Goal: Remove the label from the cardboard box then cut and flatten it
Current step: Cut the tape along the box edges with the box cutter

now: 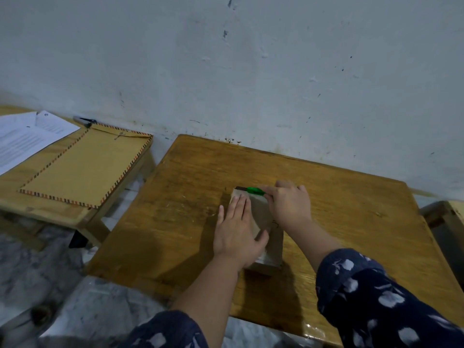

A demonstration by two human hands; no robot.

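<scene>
A small brown cardboard box (261, 217) lies on the wooden table (351, 212), its near end shiny with tape. My left hand (236, 229) rests flat on the box's top with straight fingers, thumb spread to the right. My right hand (288, 204) grips a green utility knife (253, 190), whose dark blade end points left along the box's far edge. Much of the box top is hidden under both hands.
A second low wooden table (82, 209) stands to the left, carrying a large brown envelope (82, 169), white printed papers (25, 139) and a dark pen-like object (85, 121). A grey wall runs behind. Another piece of furniture (444, 222) sits at the right edge. The floor is marbled.
</scene>
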